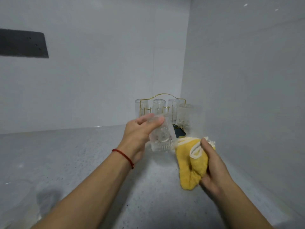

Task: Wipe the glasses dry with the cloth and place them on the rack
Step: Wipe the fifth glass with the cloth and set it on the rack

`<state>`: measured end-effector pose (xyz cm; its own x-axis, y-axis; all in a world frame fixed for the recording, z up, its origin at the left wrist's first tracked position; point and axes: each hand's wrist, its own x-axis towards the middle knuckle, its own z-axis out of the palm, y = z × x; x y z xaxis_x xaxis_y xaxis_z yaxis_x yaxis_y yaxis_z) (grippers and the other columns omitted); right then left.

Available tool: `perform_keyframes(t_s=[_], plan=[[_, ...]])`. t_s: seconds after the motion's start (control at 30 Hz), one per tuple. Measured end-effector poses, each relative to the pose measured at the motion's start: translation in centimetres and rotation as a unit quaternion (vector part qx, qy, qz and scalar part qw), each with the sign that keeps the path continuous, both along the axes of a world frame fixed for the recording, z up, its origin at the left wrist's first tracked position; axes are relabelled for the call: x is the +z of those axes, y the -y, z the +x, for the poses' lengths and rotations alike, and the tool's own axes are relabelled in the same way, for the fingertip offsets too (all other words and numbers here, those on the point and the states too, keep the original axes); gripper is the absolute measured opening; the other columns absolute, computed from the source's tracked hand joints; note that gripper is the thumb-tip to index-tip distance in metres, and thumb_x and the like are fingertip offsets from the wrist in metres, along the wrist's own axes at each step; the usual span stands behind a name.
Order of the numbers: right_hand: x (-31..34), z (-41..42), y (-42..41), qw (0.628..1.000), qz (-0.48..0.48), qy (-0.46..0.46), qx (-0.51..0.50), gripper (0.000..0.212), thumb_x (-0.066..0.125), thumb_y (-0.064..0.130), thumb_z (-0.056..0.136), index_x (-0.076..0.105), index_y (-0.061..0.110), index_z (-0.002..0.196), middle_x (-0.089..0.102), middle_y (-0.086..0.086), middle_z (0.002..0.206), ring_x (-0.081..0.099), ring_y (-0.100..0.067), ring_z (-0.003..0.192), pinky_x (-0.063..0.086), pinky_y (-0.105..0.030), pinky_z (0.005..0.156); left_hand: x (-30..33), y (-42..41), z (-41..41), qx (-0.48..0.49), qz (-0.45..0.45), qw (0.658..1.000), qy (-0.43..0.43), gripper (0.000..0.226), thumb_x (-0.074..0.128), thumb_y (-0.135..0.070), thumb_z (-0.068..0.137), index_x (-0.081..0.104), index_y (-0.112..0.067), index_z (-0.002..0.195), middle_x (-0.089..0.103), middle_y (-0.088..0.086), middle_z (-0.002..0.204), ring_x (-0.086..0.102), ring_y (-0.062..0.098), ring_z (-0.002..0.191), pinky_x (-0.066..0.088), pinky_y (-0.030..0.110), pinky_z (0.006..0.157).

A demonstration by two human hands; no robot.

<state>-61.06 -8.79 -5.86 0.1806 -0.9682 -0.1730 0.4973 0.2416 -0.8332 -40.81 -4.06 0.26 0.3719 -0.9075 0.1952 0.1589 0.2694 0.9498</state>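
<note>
The right hand [212, 169] curls its fingers around the yellow cloth [191, 164]. Just left of the cloth, the left hand [140, 131] pinches an inverted glass [162, 136]. Behind the cloth, the gold rack [165, 106] holds four upturned glasses [184, 115]

no legible text, label, brand, number or sign anywhere in your view. the embossed pattern on the glass [160, 136] you hold is ornament, not lettering. the dark panel [23, 44] on the wall carries a few small dots only, nothing you could read.

yellow cloth [192, 164] with cream trim, clear embossed glass [162, 138], gold wire rack [162, 96], speckled grey counter [82, 154].
</note>
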Motion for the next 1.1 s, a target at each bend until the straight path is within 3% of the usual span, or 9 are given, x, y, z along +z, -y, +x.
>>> perform_keyframes(t_s=[0.1, 0.17, 0.37, 0.5, 0.6, 0.73, 0.87, 1.0, 1.1], plan=[[-1.3, -0.1, 1.0, 0.991, -0.025, -0.114, -0.068, 0.042, 0.076, 0.042, 0.089, 0.077, 0.003, 0.105, 0.08, -0.018, 0.096, 0.077, -0.038, 0.093, 0.061, -0.055, 0.088, 4.0, 4.4, 0.0, 0.037, -0.032, 0.997, 0.065, 0.067, 0.094, -0.025, 0.073, 0.066, -0.009, 0.132, 0.075, 0.004, 0.121, 0.074, 0.003, 0.099, 0.056, 0.015, 0.073], [-1.9, 0.1, 1.1, 0.982, -0.051, -0.155, -0.097, 0.028, 0.077, 0.032, 0.09, 0.078, 0.004, 0.095, 0.081, -0.015, 0.086, 0.077, -0.037, 0.086, 0.062, -0.055, 0.084, 6.1, 7.5, 0.1, 0.066, -0.045, 0.993, 0.091, 0.071, 0.095, -0.027, 0.073, 0.062, -0.01, 0.134, 0.072, 0.005, 0.124, 0.069, 0.005, 0.102, 0.05, 0.012, 0.071], [-2.6, 0.3, 1.6, 0.969, -0.085, -0.191, -0.133, 0.017, 0.08, 0.021, 0.088, 0.079, 0.009, 0.076, 0.079, -0.008, 0.072, 0.076, -0.033, 0.081, 0.062, -0.05, 0.083, 7.3, 14.8, -1.0, 0.141, -0.045, 0.965, 0.217, 0.079, 0.095, -0.03, 0.073, 0.055, -0.015, 0.14, 0.061, 0.005, 0.141, 0.06, 0.022, 0.125, 0.053, 0.037, 0.107], [-2.7, 0.2, 1.6, 0.971, -0.092, -0.186, -0.122, 0.024, 0.085, 0.031, 0.083, 0.08, 0.008, 0.075, 0.079, -0.007, 0.072, 0.076, -0.026, 0.075, 0.062, -0.043, 0.077, 5.4, 17.3, -1.7, 0.171, -0.03, 0.949, 0.263, 0.076, 0.09, -0.032, 0.079, 0.05, -0.016, 0.142, 0.056, 0.006, 0.142, 0.056, 0.023, 0.126, 0.046, 0.028, 0.101], [-3.1, 0.2, 1.9, 0.966, -0.094, -0.201, -0.135, 0.021, 0.086, 0.025, 0.082, 0.078, 0.007, 0.075, 0.078, -0.007, 0.07, 0.076, -0.026, 0.072, 0.062, -0.041, 0.072, 4.0, 18.5, -2.0, 0.178, -0.005, 0.943, 0.282, 0.075, 0.088, -0.031, 0.083, 0.047, -0.016, 0.145, 0.055, 0.007, 0.144, 0.053, 0.02, 0.12, 0.043, 0.027, 0.098], [-3.4, 0.2, 2.2, 0.961, -0.095, -0.216, -0.141, 0.02, 0.081, 0.013, 0.084, 0.074, 0.002, 0.069, 0.074, -0.008, 0.062, 0.071, -0.027, 0.063, 0.055, -0.032, 0.059, 2.2, 19.3, -2.5, 0.198, 0.046, 0.94, 0.274, 0.074, 0.083, -0.035, 0.088, 0.044, -0.014, 0.147, 0.052, 0.011, 0.149, 0.054, 0.029, 0.131, 0.046, 0.038, 0.106], [-3.3, -0.1, 2.3, 0.962, -0.098, -0.21, -0.143, 0.025, 0.079, 0.009, 0.084, 0.068, 0.001, 0.063, 0.067, -0.006, 0.053, 0.064, -0.023, 0.054, 0.051, -0.029, 0.053, 1.3, 19.6, -3.1, 0.24, 0.078, 0.928, 0.274, 0.071, 0.08, -0.034, 0.091, 0.043, -0.008, 0.146, 0.055, 0.016, 0.143, 0.055, 0.033, 0.13, 0.048, 0.04, 0.104], [-3.0, 0.2, 1.7, 0.96, -0.117, -0.208, -0.143, 0.025, 0.087, 0.024, 0.079, 0.076, 0.002, 0.072, 0.075, -0.008, 0.062, 0.075, -0.026, 0.064, 0.059, -0.035, 0.061, 0.7, 19.8, -3.1, 0.244, 0.09, 0.925, 0.278, 0.075, 0.081, -0.034, 0.09, 0.042, -0.006, 0.147, 0.056, 0.018, 0.142, 0.055, 0.035, 0.13, 0.049, 0.043, 0.105], [-3.3, 0.6, 1.5, 0.948, -0.134, -0.239, -0.164, 0.022, 0.087, 0.025, 0.079, 0.076, 0.01, 0.069, 0.075, -0.004, 0.063, 0.074, -0.026, 0.069, 0.062, -0.042, 0.071, 0.5, 19.7, -2.9, 0.246, 0.092, 0.917, 0.302, 0.074, 0.081, -0.034, 0.089, 0.044, -0.005, 0.146, 0.059, 0.017, 0.139, 0.058, 0.034, 0.128, 0.05, 0.041, 0.103]])
